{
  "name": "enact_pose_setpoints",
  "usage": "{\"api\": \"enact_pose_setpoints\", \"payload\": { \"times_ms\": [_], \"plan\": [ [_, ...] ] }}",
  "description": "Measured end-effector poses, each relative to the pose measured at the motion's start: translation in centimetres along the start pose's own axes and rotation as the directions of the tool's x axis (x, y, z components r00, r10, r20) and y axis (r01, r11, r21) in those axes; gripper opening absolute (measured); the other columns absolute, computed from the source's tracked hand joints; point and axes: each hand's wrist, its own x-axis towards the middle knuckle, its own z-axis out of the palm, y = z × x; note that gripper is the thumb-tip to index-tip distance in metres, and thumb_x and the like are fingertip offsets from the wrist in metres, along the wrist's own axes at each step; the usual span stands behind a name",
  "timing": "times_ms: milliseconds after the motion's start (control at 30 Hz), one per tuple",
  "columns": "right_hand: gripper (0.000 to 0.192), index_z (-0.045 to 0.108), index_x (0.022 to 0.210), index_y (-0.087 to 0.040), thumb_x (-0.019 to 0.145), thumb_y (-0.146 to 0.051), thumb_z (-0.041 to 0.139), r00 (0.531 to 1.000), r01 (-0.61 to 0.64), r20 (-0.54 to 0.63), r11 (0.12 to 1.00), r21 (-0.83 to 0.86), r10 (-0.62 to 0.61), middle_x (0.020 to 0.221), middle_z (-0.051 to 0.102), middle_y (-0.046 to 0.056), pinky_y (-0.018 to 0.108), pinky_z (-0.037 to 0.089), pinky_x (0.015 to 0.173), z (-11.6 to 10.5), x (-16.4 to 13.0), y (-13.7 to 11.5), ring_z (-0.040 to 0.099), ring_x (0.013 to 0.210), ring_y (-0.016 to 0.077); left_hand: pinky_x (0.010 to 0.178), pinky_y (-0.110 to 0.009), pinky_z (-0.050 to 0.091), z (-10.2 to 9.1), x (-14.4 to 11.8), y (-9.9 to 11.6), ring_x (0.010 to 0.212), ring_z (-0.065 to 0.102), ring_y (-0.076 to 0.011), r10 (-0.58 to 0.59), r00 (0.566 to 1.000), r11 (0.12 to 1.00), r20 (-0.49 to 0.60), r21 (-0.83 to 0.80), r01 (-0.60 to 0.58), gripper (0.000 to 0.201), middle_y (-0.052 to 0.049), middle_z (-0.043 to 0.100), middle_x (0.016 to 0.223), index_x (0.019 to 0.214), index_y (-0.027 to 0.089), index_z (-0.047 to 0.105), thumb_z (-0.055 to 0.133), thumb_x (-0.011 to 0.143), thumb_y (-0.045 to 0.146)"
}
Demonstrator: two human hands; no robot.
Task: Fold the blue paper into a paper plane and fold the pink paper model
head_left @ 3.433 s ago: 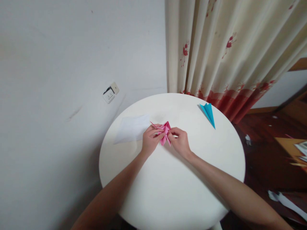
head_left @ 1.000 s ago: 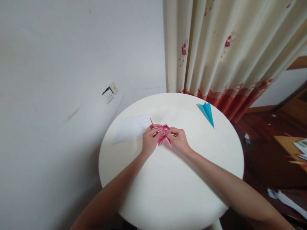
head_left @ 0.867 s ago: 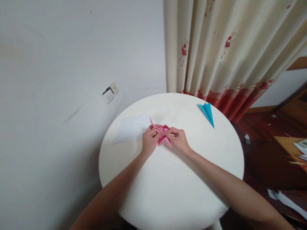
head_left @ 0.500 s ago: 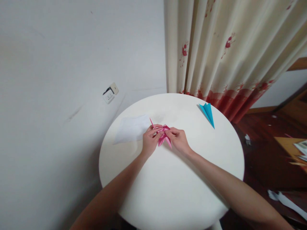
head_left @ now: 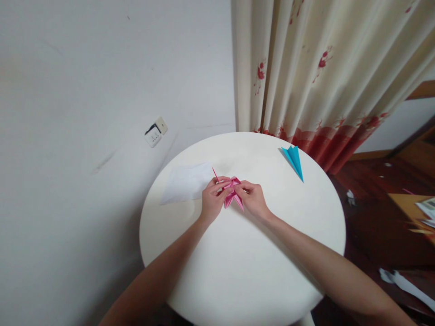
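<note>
Pink folded paper (head_left: 232, 192) sat pinched between both hands in the head view, just above the round white tabletop (head_left: 244, 253). I had the left hand (head_left: 212, 201) closed on its left flaps and the right hand (head_left: 253, 199) closed on its right edge, each grip narrow. I judged it light, thin and easily creased, best held at the folded edges, not the slender points. A white sheet (head_left: 186, 182) lay just left of the left grip; a blue paper plane (head_left: 294, 160) lay well beyond the right.
</note>
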Motion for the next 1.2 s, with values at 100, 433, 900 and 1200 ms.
{"api": "enact_pose_setpoints", "payload": {
  "times_ms": [100,433,900,1200],
  "plan": [
    [0.024,0.074,0.07,-0.019,0.083,-0.037,0.063,1.0,-0.008,-0.014,1.0,0.003,0.008,0.075,0.069,0.003,0.026,0.046,0.063,0.03,-0.04,0.05,0.061,0.07,0.0168,0.083,-0.032,0.06,0.02,-0.09,-0.07,0.107,0.065,-0.0227,0.003,1.0,1.0,0.0,-0.005,-0.003,0.02,-0.009,0.068,0.11,0.098,0.022,0.079,0.077,0.082,0.034],
    [0.025,0.072,0.067,-0.019,0.083,-0.036,0.064,1.0,-0.008,-0.02,1.0,0.025,0.009,0.071,0.067,0.002,0.026,0.044,0.061,0.1,-0.05,0.14,0.058,0.066,0.0155,0.088,-0.033,0.059,0.08,-0.12,-0.17,0.107,0.065,-0.0219,0.003,1.0,1.0,0.002,-0.01,-0.003,0.018,-0.008,0.068,0.11,0.097,0.022,0.08,0.077,0.082,0.031],
    [0.018,0.074,0.068,-0.02,0.078,-0.029,0.062,0.999,-0.016,-0.03,1.0,-0.008,0.016,0.074,0.07,0.003,0.027,0.048,0.064,0.09,-0.04,0.33,0.062,0.069,0.0169,0.087,-0.033,0.06,0.11,-0.1,-0.04,0.107,0.064,-0.0227,0.004,1.0,1.0,0.011,-0.006,-0.004,0.019,-0.009,0.067,0.11,0.097,0.022,0.079,0.077,0.082,0.033],
    [0.012,0.067,0.058,-0.018,0.063,-0.027,0.062,0.967,-0.222,-0.127,0.975,0.007,0.221,0.056,0.062,0.0,0.026,0.041,0.055,-0.12,0.48,0.73,0.053,0.054,0.014,0.081,-0.031,0.059,0.52,-0.16,0.09,0.097,0.067,-0.0201,0.008,1.0,0.998,0.024,0.065,-0.01,0.012,-0.008,0.067,0.1,0.09,0.022,0.079,0.071,0.087,0.03]
  ]
}}
